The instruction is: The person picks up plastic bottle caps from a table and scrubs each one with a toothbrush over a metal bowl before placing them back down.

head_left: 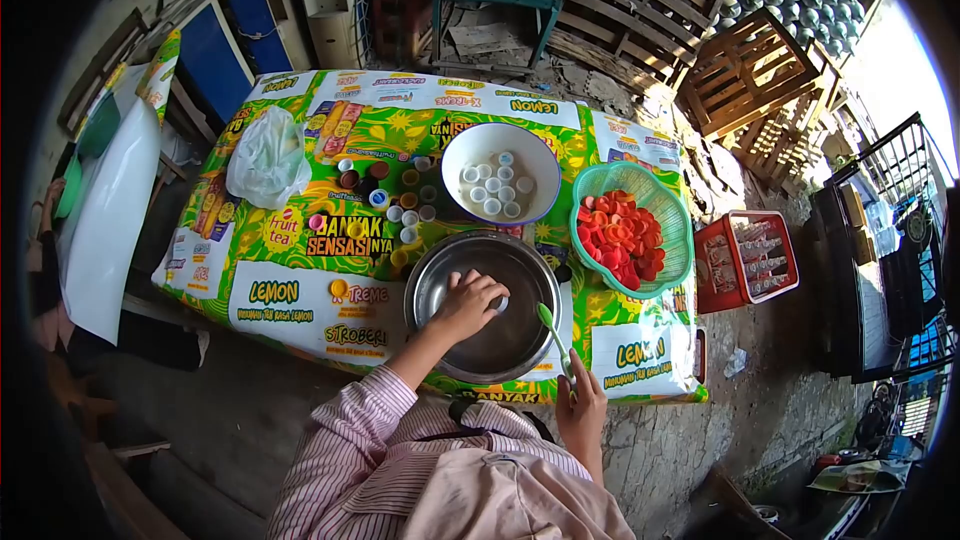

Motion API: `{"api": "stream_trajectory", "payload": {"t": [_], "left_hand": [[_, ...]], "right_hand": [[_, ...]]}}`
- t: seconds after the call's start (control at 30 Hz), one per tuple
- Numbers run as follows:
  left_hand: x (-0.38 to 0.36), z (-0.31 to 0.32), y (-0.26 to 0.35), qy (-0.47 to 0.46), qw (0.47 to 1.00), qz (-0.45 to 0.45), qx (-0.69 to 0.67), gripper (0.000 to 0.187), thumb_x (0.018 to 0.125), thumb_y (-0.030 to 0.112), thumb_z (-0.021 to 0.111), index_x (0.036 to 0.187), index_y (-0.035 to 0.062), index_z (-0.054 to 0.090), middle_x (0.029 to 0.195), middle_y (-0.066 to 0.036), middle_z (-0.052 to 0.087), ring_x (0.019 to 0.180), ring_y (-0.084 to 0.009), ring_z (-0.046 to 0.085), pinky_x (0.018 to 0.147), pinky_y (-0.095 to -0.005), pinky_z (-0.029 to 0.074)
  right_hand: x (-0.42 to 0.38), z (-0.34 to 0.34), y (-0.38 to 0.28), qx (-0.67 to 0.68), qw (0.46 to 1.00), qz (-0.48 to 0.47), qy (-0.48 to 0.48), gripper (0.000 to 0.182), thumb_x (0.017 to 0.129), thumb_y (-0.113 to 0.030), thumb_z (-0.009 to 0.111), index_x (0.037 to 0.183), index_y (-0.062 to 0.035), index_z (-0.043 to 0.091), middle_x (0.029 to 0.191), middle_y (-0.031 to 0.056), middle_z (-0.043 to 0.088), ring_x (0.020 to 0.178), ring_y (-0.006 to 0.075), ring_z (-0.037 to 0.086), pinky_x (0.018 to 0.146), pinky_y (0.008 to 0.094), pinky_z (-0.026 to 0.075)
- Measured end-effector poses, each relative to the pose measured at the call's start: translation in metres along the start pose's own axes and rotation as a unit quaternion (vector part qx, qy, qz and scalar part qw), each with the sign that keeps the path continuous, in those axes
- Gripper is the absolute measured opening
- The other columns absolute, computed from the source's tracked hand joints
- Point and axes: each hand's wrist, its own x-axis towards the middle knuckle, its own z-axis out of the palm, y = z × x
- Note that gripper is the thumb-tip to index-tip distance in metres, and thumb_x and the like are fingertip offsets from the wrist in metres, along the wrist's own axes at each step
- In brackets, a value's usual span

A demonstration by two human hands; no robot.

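My left hand (468,306) reaches into a steel bowl (430,352) at the table's front, its fingertips closed on a small white bottle cap (501,304). Outside the bowl's right rim, my right hand (582,402) grips a slim green toothbrush (556,338), the green end pointing up and slightly left over the rim. Just behind the steel bowl stands a white bowl (462,145) with several whitish caps (492,186) inside. A mint-green plastic basket (668,202) to the right holds a heap of red caps (618,240).
Loose caps (408,200) in mixed colours lie left of the bowls on the printed table cover (265,270). A clear plastic bag (268,158) rests at the back left. Beyond the right edge is a red crate (722,295); wooden pallets (640,0) stand behind.
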Motion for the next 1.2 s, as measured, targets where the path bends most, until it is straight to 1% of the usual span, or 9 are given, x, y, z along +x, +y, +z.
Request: {"api": "stream_trajectory", "payload": {"t": [0.3,0.5,0.7,0.8,0.87,0.9,1.0,1.1,1.2], "left_hand": [[-0.008,-0.004,-0.011,-0.02,0.997,-0.021,0.075,0.035,0.067,0.009,0.071,0.1,0.0197,0.065,0.096,0.001,0.057,0.1,-0.0188,0.047,0.085,-0.0389,0.031],[-0.014,-0.01,-0.011,0.013,0.994,-0.031,0.101,0.049,0.063,0.012,0.074,0.109,0.0159,0.059,0.095,0.0,0.057,0.099,-0.0207,0.048,0.085,-0.0388,0.031],[-0.016,-0.018,-0.011,-0.001,0.996,-0.058,0.074,0.043,0.06,0.016,0.077,0.099,0.0135,0.059,0.096,0.0,0.058,0.097,-0.0202,0.05,0.084,-0.0368,0.029],[-0.018,-0.02,-0.011,0.026,0.998,-0.058,0.004,0.045,0.061,0.011,0.075,0.103,0.0108,0.058,0.092,-0.003,0.058,0.089,-0.022,0.055,0.082,-0.0373,0.036],[-0.016,-0.021,-0.009,0.052,0.978,-0.073,-0.187,0.06,0.062,0.004,0.072,0.117,0.0082,0.051,0.089,-0.006,0.057,0.081,-0.0232,0.058,0.077,-0.0364,0.044],[-0.017,-0.022,-0.006,0.047,0.978,-0.073,-0.189,0.06,0.062,0.004,0.072,0.117,0.0082,0.051,0.089,-0.006,0.057,0.081,-0.0232,0.058,0.077,-0.0364,0.044],[-0.02,-0.029,0.006,0.092,0.978,-0.053,-0.177,0.087,0.063,0.0,0.07,0.138,0.0079,0.027,0.089,-0.009,0.058,0.082,-0.0212,0.06,0.074,-0.0325,0.05],[-0.023,-0.025,0.01,0.117,0.955,-0.058,-0.265,0.089,0.064,0.001,0.07,0.14,0.0089,0.023,0.09,-0.01,0.059,0.085,-0.0228,0.062,0.077,-0.0334,0.05],[-0.025,-0.025,0.012,0.135,0.942,-0.062,-0.303,0.094,0.066,0.0,0.07,0.142,0.0086,0.015,0.092,-0.009,0.06,0.086,-0.0209,0.062,0.078,-0.0313,0.051]], "right_hand": [[-0.007,-0.007,0.009,0.002,1.0,0.024,-0.004,0.044,0.083,-0.005,0.056,0.127,-0.0092,0.049,0.088,0.0171,0.061,0.068,0.0324,0.06,0.058,0.0386,0.047],[-0.003,-0.005,0.012,0.008,1.0,-0.005,0.0,0.043,0.083,-0.006,0.056,0.126,-0.0096,0.05,0.084,0.0173,0.06,0.065,0.0319,0.059,0.057,0.0399,0.046],[0.001,-0.003,0.007,0.003,1.0,0.004,-0.03,0.042,0.083,-0.007,0.056,0.125,-0.0101,0.051,0.083,0.0165,0.06,0.066,0.0321,0.059,0.056,0.0401,0.046],[0.004,0.006,0.012,0.0,0.999,-0.039,-0.022,0.042,0.085,-0.009,0.055,0.127,-0.0115,0.049,0.082,0.0159,0.06,0.065,0.0325,0.059,0.056,0.0408,0.046],[0.008,0.014,0.014,-0.03,0.997,-0.056,-0.035,0.044,0.087,-0.01,0.053,0.129,-0.0151,0.047,0.078,0.015,0.058,0.061,0.0322,0.058,0.053,0.0415,0.044],[0.01,0.016,0.011,-0.031,0.998,-0.051,-0.036,0.044,0.087,-0.01,0.053,0.129,-0.0151,0.047,0.078,0.015,0.058,0.061,0.0322,0.058,0.053,0.0415,0.044],[0.02,0.022,0.0,-0.049,0.993,-0.076,-0.082,0.046,0.088,-0.011,0.051,0.133,-0.0219,0.044,0.074,0.0133,0.055,0.057,0.0316,0.057,0.048,0.0416,0.043],[0.024,0.028,-0.008,-0.041,0.99,-0.059,-0.12,0.046,0.087,-0.007,0.051,0.131,-0.0197,0.047,0.074,0.0151,0.057,0.059,0.0335,0.056,0.052,0.042,0.043],[0.024,0.034,-0.008,-0.026,0.991,-0.07,-0.109,0.047,0.086,-0.006,0.052,0.13,-0.0204,0.048,0.071,0.0156,0.056,0.057,0.0331,0.056,0.051,0.0424,0.043]]}}
